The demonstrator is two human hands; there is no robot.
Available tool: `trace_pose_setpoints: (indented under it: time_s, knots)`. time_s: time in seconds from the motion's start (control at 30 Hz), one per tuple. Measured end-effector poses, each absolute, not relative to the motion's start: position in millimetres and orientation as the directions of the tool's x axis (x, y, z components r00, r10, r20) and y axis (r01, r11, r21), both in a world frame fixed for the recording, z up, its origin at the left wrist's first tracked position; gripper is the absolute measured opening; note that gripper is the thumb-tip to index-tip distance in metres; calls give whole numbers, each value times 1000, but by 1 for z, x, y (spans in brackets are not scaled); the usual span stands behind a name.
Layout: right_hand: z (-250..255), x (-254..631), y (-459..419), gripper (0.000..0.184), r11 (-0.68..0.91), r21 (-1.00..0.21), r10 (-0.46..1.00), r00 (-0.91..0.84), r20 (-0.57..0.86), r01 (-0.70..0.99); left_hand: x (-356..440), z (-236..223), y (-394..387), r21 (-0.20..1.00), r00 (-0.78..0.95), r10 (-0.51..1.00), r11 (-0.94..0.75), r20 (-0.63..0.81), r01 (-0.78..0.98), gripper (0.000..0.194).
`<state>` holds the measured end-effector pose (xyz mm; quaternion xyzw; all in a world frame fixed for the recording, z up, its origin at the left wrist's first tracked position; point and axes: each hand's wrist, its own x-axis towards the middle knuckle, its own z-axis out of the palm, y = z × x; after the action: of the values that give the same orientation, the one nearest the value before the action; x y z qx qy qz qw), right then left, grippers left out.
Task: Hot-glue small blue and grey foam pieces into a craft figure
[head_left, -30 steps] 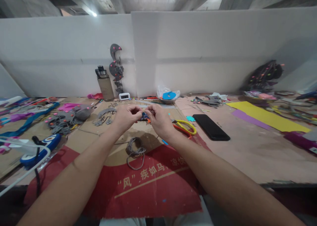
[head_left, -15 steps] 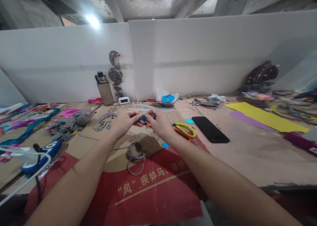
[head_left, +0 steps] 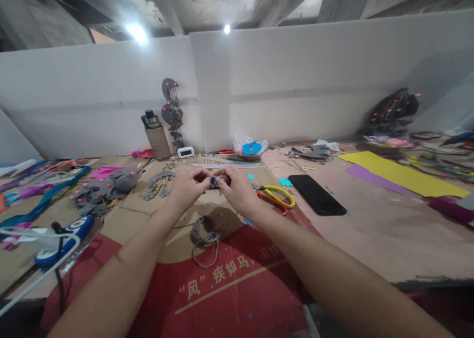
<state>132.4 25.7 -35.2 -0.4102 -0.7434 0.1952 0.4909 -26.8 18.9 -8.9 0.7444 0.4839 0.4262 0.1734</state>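
Observation:
My left hand [head_left: 191, 187] and my right hand [head_left: 236, 187] meet over the cardboard, fingertips pinched together. Between them is a small dark blue piece [head_left: 214, 182], mostly covered by the fingers, so its exact kind cannot be made out. A coil of grey cord [head_left: 203, 233] lies on the cardboard below the hands, one strand running off to the left. To the right of my right hand rest scissors [head_left: 279, 196] with yellow and orange handles. Left of my left hand lie grey cut-out felt-like shapes [head_left: 160, 184].
A black phone [head_left: 317, 195] lies to the right, with yellow [head_left: 400, 172] and purple sheets beyond. A bottle [head_left: 156, 136], a small white timer [head_left: 185, 152] and a bowl with a blue piece [head_left: 251, 149] stand at the back. A blue-and-white power strip [head_left: 64, 242] sits left.
Both hands remain close together, with the fingers shifted around the small blue piece, which shows darker now. The view has moved slightly.

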Motion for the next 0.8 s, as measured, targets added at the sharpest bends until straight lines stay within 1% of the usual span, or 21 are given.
trace_pose_setpoints:
  time_s: [0.07, 0.13, 0.23, 0.33, 0.43, 0.5, 0.57, 0.6, 0.63, 0.67, 0.73, 0.8]
  knots:
    - [-37, 131, 25, 21, 593, -701, 799, -184, 572, 397, -29, -10, 21, 645, 127, 854, -470, 504, 602, 12]
    - [-38, 130, 24, 24, 586, -714, 806, -186, 562, 382, -32, -10, 23, 660, 73, 850, -457, 523, 596, 13]
    - [-35, 128, 20, 20, 589, -715, 806, -205, 556, 376, -38, -9, 27, 739, -40, 858, -416, 512, 530, 12]
    - [-30, 125, 12, 16, 637, -679, 771, -265, 580, 366, -48, -6, 33, 817, -180, 845, -399, 504, 417, 13]
    - [-25, 122, -2, 18, 695, -624, 719, -351, 599, 358, -61, -4, 42, 853, -308, 798, -453, 518, 259, 14]
    - [-22, 120, -13, 22, 766, -543, 641, -459, 615, 344, -70, -1, 47, 859, -394, 774, -505, 495, 88, 14]
    - [-18, 121, -22, 25, 855, -424, 516, -586, 625, 299, -76, 3, 50, 845, -453, 785, -522, 423, -116, 14]
    - [-16, 123, -24, 26, 883, -382, 465, -621, 631, 273, -78, 5, 50, 833, -468, 799, -513, 377, -205, 15]
    - [-13, 125, -24, 27, 895, -365, 441, -626, 643, 256, -80, 8, 49, 825, -472, 816, -495, 333, -273, 16]
    - [-12, 128, -21, 28, 885, -384, 463, -593, 659, 264, -80, 11, 48, 820, -466, 832, -474, 299, -320, 17]
    - [-11, 136, -10, 27, 791, -496, 611, -427, 666, 359, -79, 16, 44, 819, -453, 849, -452, 273, -353, 17]
    - [-16, 144, 7, 22, 600, -603, 778, -206, 593, 525, -76, 20, 40, 827, -439, 855, -445, 277, -343, 17]
